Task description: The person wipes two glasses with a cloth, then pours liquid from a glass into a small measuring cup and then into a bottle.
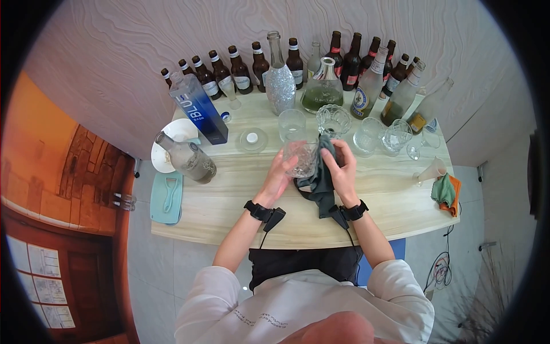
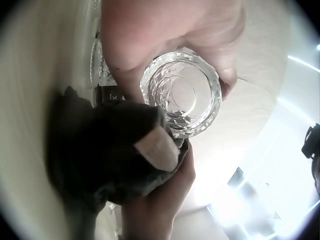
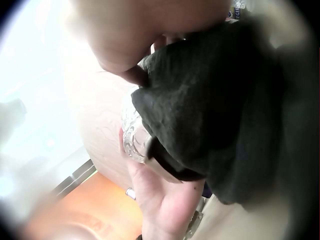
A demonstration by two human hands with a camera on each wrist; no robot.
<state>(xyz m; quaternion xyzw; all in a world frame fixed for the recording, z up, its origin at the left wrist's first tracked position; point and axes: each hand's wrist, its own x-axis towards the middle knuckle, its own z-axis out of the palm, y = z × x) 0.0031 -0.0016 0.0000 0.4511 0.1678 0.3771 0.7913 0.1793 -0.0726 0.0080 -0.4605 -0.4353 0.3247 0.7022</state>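
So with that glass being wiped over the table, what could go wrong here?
The cut glass is held up off the table by the left hand alone, so a hard wipe with the dark cloth in the right hand might slip it loose. Other glasses stand close behind and could get knocked.

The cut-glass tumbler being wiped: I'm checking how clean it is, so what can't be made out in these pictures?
- Head view: the cut-glass tumbler is too small to show smears; the left hand and dark green cloth hide its sides.
- Left wrist view: only the tumbler's base shows; the cloth hides the rim.
- Right wrist view: blurred; the cloth and right hand cover all but a strip of glass.
- Head view: bottle labels at the back are too small to read.
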